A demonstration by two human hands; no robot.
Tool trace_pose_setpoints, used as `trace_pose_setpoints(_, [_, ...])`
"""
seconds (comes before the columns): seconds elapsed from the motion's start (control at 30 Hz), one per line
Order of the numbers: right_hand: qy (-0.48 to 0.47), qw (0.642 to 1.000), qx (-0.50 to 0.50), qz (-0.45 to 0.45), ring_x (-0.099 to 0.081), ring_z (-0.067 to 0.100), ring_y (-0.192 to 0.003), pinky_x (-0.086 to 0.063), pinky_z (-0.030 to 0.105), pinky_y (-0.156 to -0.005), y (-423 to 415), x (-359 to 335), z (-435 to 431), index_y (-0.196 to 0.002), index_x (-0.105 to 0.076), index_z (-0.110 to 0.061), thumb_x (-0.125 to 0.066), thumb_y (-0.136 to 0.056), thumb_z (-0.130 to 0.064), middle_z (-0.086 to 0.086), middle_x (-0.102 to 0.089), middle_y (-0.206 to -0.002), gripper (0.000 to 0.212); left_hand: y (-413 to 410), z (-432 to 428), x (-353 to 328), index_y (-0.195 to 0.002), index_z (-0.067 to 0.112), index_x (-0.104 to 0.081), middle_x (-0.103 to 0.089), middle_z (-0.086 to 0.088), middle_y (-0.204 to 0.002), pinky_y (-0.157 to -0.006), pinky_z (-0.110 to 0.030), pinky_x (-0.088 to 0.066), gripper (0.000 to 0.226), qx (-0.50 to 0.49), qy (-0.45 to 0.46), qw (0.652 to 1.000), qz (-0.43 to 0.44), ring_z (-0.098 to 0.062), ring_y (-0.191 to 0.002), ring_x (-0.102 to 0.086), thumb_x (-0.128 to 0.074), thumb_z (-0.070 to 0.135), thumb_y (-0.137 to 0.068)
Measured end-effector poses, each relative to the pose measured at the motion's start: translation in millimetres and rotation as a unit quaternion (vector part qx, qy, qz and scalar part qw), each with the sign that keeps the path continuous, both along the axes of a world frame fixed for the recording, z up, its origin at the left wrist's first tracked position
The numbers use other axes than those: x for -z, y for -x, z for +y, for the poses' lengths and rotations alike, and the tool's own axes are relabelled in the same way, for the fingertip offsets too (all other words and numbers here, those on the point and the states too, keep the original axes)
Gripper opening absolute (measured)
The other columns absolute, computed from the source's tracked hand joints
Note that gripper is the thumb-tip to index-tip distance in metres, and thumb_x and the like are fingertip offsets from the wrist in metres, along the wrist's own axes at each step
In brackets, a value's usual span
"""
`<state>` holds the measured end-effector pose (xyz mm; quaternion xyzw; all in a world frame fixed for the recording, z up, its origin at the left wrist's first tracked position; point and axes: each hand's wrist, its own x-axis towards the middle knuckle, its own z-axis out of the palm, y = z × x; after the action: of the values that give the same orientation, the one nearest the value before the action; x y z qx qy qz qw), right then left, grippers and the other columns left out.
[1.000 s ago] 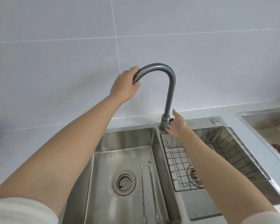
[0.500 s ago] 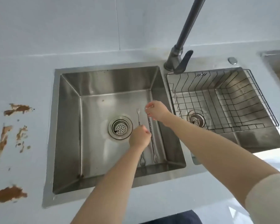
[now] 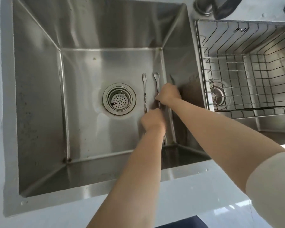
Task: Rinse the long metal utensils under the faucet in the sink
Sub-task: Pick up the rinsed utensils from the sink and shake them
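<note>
Both long metal utensils lie flat on the floor of the sink [image 3: 39, 99], side by side and parallel, close to the basin's right wall. They look like they were left there for rinsing, so they have to be lifted before water can reach them.

The left hand [image 3: 152, 118] has its fingers curled down over the twisted shaft of the fork-tipped utensil [image 3: 144, 92], whose tines point away beyond the knuckles. The right hand [image 3: 169, 94], just past the left and touching the basin wall's foot, pinches the shaft of the spoon-tipped utensil [image 3: 157, 83] between fingertips and thumb. That utensil's other end shows beside the left wrist. Each hand takes its utensil at mid-shaft, probably for balance on such thin rods.

Both forearms reach steeply down from the white surface [image 3: 196, 199], the right crossing in from the wire basket [image 3: 237, 66] side, wrists bent downward. The drain strainer [image 3: 119, 99] sits left of both hands. The faucet base [image 3: 203, 6] stands well beyond them (no water is visible).
</note>
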<state>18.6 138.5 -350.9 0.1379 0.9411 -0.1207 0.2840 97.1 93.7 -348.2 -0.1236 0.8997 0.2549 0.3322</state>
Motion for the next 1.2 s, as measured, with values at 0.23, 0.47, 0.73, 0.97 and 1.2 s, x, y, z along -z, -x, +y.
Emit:
trace_pose_setpoints(0.23, [-0.011, 1.000, -0.007, 0.005, -0.057, 0.033, -0.111, -0.049, 0.035, -0.083, -1, 11, -9, -0.110, -0.058, 0.000, -0.053, -0.087, -0.005, 0.017, -0.058, -0.121, 0.024, 0, 4, 4, -0.110, 0.005, -0.057, -0.066, -0.015, -0.111, -0.073, -0.036, -0.051, 0.025, -0.005, -0.020, 1.000, 0.018, -0.030, -0.101, -0.064, -0.042, 0.000, -0.091])
trace_pose_setpoints(0.47, [0.013, 1.000, -0.005, 0.013, -0.059, 0.034, -0.107, -0.049, 0.035, -0.080, -7, -5, -18, -0.096, -0.060, 0.001, -0.051, -0.087, -0.004, 0.017, -0.061, -0.114, 0.014, -2, -4, 1, -0.112, 0.008, -0.056, -0.066, -0.014, -0.113, -0.081, -0.038, -0.053, 0.023, -0.072, -0.054, 0.996, -0.008, -0.032, -0.105, -0.063, -0.048, 0.009, -0.090])
trace_pose_setpoints(0.73, [0.066, 0.992, -0.041, 0.099, -0.044, 0.028, -0.081, -0.039, 0.035, -0.067, -6, -79, -33, -0.097, -0.036, -0.010, -0.045, -0.087, -0.001, 0.010, -0.046, -0.087, 0.016, 1, -30, -47, -0.107, 0.000, -0.056, -0.065, -0.019, -0.110, -0.082, -0.039, -0.050, 0.024, -0.095, -0.084, 0.991, 0.048, -0.036, -0.104, -0.060, -0.051, 0.015, -0.089])
trace_pose_setpoints(0.97, [0.069, 0.985, -0.052, 0.151, -0.055, 0.031, -0.086, -0.045, 0.032, -0.066, -5, -149, -15, -0.107, -0.056, -0.001, -0.039, -0.083, 0.002, 0.016, -0.059, -0.101, 0.029, 9, -57, -106, -0.104, -0.002, -0.056, -0.066, -0.025, -0.104, -0.080, -0.044, -0.047, 0.021, 0.007, -0.059, 0.981, 0.182, -0.041, -0.098, -0.059, -0.044, 0.005, -0.089])
trace_pose_setpoints(1.2, [0.018, 0.979, -0.108, 0.172, -0.056, 0.034, -0.083, -0.046, 0.032, -0.063, -6, -194, 26, -0.093, -0.057, 0.003, -0.044, -0.085, -0.002, 0.019, -0.058, -0.086, 0.016, 29, -62, -160, -0.100, 0.000, -0.059, -0.064, -0.026, -0.102, -0.075, -0.043, -0.047, 0.019, 0.139, 0.006, 0.952, 0.273, -0.041, -0.097, -0.058, -0.043, 0.003, -0.089])
